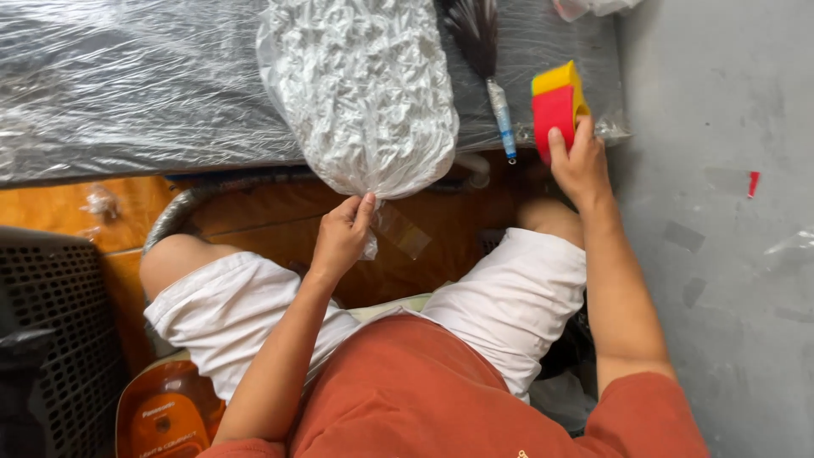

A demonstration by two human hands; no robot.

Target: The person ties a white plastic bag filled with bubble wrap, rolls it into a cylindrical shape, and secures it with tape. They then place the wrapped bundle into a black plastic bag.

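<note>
Head view: clear plastic bag (pixel 365 93) of crinkled white stuffing lies on film-wrapped surface (pixel 127 85), tapered end hanging over near edge. Left hand (pixel 342 237) fingers pinched on that gathered end, strip of clear tape (pixel 403 231) dangling beside. Right hand (pixel 581 161) fingers clasped on red-and-yellow tape dispenser (pixel 557 106) at surface corner. Black feather duster (pixel 479 51) between bag and dispenser. Orange appliance (pixel 170 411) bottom left, by black crate (pixel 51 339).
</note>
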